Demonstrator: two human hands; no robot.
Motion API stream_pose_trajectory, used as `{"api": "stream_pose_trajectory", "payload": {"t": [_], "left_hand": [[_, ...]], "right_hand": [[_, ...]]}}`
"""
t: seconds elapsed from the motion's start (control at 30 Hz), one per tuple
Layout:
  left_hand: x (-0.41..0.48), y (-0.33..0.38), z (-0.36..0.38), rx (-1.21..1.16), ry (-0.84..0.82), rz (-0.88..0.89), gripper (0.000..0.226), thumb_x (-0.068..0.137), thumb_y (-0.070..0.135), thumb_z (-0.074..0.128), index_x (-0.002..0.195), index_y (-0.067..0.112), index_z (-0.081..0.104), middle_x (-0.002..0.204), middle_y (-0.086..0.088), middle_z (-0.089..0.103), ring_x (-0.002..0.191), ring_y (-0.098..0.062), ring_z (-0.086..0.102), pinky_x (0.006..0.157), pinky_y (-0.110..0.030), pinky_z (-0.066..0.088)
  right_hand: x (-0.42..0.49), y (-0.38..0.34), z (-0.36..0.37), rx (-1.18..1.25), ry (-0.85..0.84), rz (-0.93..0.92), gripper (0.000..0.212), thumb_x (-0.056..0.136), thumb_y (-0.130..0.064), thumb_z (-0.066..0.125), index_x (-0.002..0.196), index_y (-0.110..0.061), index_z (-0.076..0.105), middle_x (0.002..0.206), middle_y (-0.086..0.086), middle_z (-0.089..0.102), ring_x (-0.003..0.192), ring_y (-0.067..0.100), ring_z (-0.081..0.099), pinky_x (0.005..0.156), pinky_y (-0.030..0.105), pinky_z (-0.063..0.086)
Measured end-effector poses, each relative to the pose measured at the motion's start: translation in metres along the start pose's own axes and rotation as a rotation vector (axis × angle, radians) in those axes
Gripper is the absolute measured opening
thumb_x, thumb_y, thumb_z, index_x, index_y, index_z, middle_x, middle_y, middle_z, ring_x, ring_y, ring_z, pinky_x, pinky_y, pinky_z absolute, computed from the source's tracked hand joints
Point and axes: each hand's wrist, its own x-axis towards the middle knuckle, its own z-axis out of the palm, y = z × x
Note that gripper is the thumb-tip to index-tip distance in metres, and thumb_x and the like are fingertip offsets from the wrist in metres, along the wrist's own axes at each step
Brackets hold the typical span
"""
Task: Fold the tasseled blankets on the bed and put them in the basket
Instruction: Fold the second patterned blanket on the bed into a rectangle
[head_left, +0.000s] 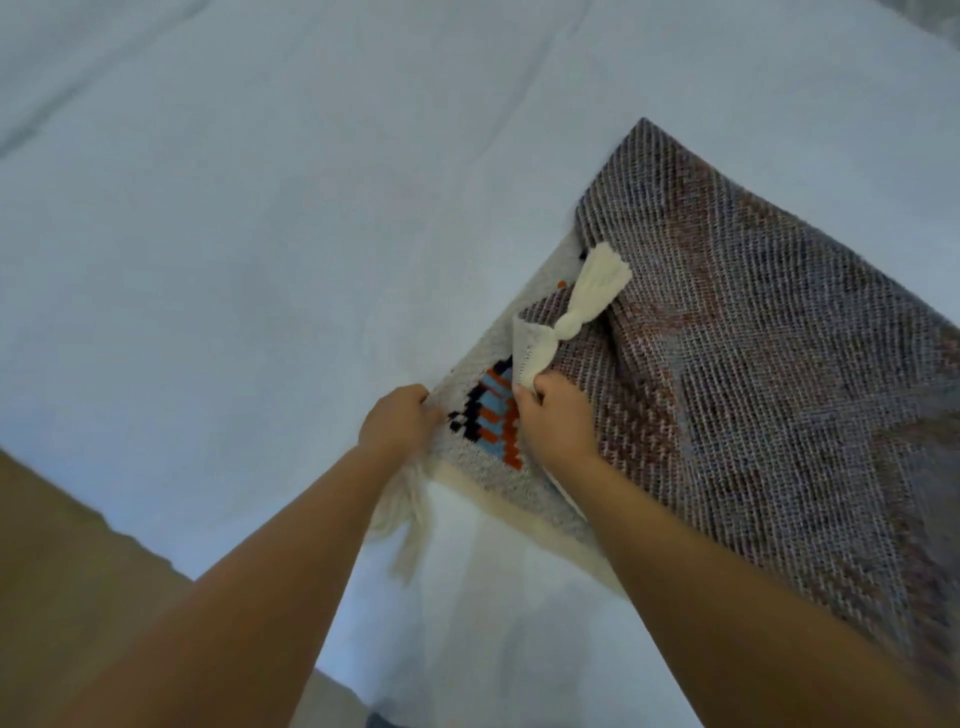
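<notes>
A woven tasseled blanket lies on the bed at the right, its grey-brown reverse side up. Its near-left part shows the pale front with a blue, orange and black pattern. My left hand grips the blanket's left corner, where a cream tassel hangs below my wrist. My right hand pinches a folded-over corner whose cream tassel lies on the reverse side. No basket is in view.
The bed's pale blue-white sheet stretches across the left and top of the view. The bed's edge runs diagonally at the lower left, with tan floor beyond it.
</notes>
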Motion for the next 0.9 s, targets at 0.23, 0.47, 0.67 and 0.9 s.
{"api": "stream_pose_trajectory", "payload": {"t": [0.23, 0.47, 0.67, 0.9], "left_hand": [[-0.026, -0.028, -0.012, -0.373, -0.11, -0.119, 0.019, 0.082, 0.006, 0.055, 0.064, 0.011, 0.057, 0.061, -0.006, 0.055, 0.057, -0.02, 0.051, 0.06, -0.031, 0.046], [-0.049, -0.053, -0.023, -0.573, -0.186, -0.224, 0.015, 0.08, -0.005, 0.05, 0.072, -0.001, 0.061, 0.058, -0.008, 0.06, 0.043, -0.01, 0.056, 0.045, -0.017, 0.045], [-0.053, -0.052, -0.022, -0.338, 0.048, -0.074, 0.025, 0.088, 0.027, 0.052, 0.076, 0.008, 0.064, 0.075, -0.002, 0.062, 0.073, -0.021, 0.055, 0.069, -0.033, 0.043], [-0.045, -0.031, -0.012, 0.084, -0.032, -0.051, 0.056, 0.074, 0.046, 0.067, 0.117, 0.015, 0.047, 0.11, -0.007, 0.052, 0.101, -0.026, 0.053, 0.084, -0.04, 0.047]], "right_hand": [[-0.078, -0.007, 0.049, -0.213, -0.255, -0.465, 0.018, 0.082, -0.012, 0.054, 0.071, 0.001, 0.06, 0.09, 0.015, 0.064, 0.079, 0.034, 0.056, 0.057, 0.036, 0.042], [-0.102, 0.002, 0.078, -0.329, -0.258, -0.517, 0.029, 0.084, -0.008, 0.051, 0.11, -0.003, 0.062, 0.135, 0.008, 0.053, 0.117, 0.035, 0.048, 0.094, 0.043, 0.044], [-0.111, -0.002, 0.091, -0.356, -0.347, -0.623, 0.033, 0.082, -0.011, 0.051, 0.114, -0.006, 0.059, 0.154, 0.005, 0.026, 0.143, 0.028, 0.016, 0.11, 0.047, 0.019], [-0.105, -0.011, 0.09, -0.501, -0.41, -0.729, 0.045, 0.086, -0.025, 0.046, 0.127, -0.009, 0.054, 0.142, 0.004, 0.046, 0.145, 0.022, 0.006, 0.101, 0.042, -0.035]]}}
